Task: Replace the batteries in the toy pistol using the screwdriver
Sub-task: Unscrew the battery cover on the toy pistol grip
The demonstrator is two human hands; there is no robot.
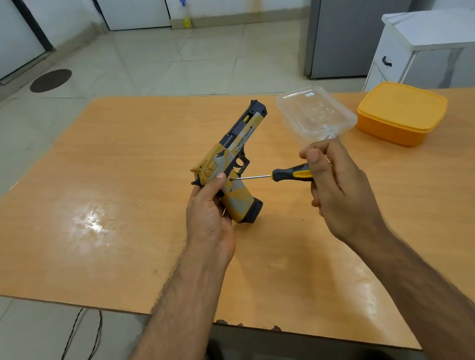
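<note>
Yellow and grey, the toy pistol (pixel 230 168) is held up over the middle of the wooden table (pixel 89 172). The left hand (pixel 209 212) grips it by the back of the handle, with the thumb lying across the side just under the slide. The barrel points up and away, toward the far side of the table. The black bottom of the handle points down and sits close to the table top, but it is hard to see if it touches.

The right hand (pixel 333 181) is just to the right of the pistol. Its fingers are curled round the black and yellow handle of the screwdriver (pixel 276 174), with the thumb on top. The thin metal shaft lies flat and points left. Its tip meets the side of the pistol at the top of the handle, just beside the left thumb. A small dark spot shows there; it may be a screw, but it is too small to be sure.

Behind the right hand stands a clear plastic tub (pixel 315 111) with no lid. A closed orange box (pixel 402 112) sits to the right of it, near the table edge. Far off on the tiled floor, a spray bottle (pixel 185 15) stands by the wall
</note>
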